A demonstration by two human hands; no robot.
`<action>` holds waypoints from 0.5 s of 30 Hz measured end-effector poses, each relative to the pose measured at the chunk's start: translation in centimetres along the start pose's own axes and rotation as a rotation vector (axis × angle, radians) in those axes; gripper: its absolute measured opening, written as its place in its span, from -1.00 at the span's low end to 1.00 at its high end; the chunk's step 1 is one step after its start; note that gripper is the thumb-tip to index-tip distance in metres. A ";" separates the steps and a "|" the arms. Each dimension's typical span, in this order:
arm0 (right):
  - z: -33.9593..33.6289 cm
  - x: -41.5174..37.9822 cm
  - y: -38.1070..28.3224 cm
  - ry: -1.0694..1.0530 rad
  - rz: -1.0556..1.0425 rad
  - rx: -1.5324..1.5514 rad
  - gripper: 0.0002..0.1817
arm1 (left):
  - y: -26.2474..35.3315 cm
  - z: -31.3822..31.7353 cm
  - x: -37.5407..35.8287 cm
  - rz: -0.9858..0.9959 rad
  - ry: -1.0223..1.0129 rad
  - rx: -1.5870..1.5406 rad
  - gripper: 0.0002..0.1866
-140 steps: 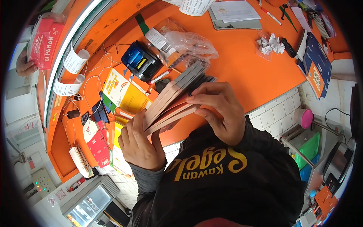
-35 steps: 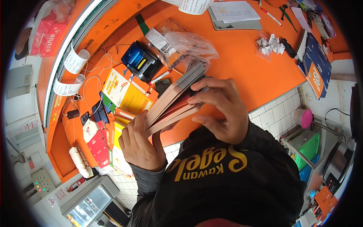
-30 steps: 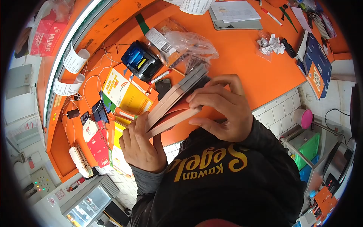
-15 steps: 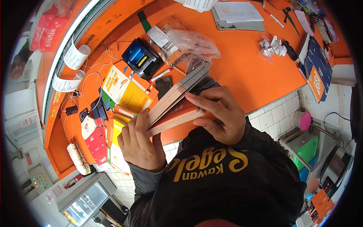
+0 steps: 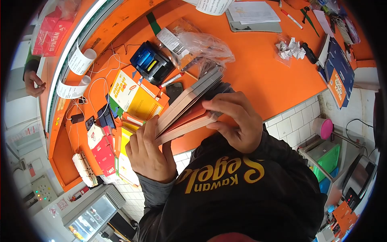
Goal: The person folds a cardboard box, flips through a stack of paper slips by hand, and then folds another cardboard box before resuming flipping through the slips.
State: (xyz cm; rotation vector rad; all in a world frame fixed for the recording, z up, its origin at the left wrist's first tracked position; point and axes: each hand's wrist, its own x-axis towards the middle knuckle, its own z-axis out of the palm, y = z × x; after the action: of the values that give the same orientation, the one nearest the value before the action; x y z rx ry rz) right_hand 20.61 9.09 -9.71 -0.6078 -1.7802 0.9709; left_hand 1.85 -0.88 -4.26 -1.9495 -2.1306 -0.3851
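A thick stack of flat cards or papers (image 5: 184, 99), with pale layered edges and some red and dark faces, is held up in front of my chest. It is parted into an upper and a lower bundle, the gap widening to the right. My left hand (image 5: 151, 155) is closed on the left end, where the bundles meet. At the right end my right hand (image 5: 240, 123) is closed on the lower bundle, its index finger at the gap and thumb at the lower edge. The exact kind of sheets cannot be made out.
On the orange counter (image 5: 258, 60) are a blue-black label printer (image 5: 151, 62), crumpled clear plastic (image 5: 207, 46), a dark phone (image 5: 174, 92), yellow packaging (image 5: 143, 103) and red packaging (image 5: 104, 155). Another person's hand (image 5: 34, 83) shows at far left. Papers (image 5: 254, 13) lie at the back.
My right fingers have shifted slightly along the gap, and more red shows between the bundles. At far left, another person's hand, blurred before, has moved right and down toward the counter.
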 end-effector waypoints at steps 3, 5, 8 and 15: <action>-0.2 0.0 -0.2 -0.031 0.024 -0.036 -0.49 | 0.0 0.0 0.0 0.001 0.006 -0.003 -0.30; -0.2 0.0 0.0 -0.058 0.013 -0.044 -0.48 | 0.0 0.0 0.0 -0.008 -0.006 -0.002 -0.30; -0.2 -0.1 0.3 -0.059 -0.036 -0.063 -0.46 | 0.0 0.0 0.0 -0.005 0.005 -0.005 -0.29; 0.3 -0.3 0.7 -0.002 -0.041 0.004 -0.48 | 0.0 0.0 0.1 -0.003 0.009 -0.008 -0.30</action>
State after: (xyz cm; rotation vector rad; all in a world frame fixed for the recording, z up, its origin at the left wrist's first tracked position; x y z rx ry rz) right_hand 20.42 9.12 -10.52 -0.5664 -1.7848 0.9474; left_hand 1.88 -0.82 -4.25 -1.9456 -2.1298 -0.4020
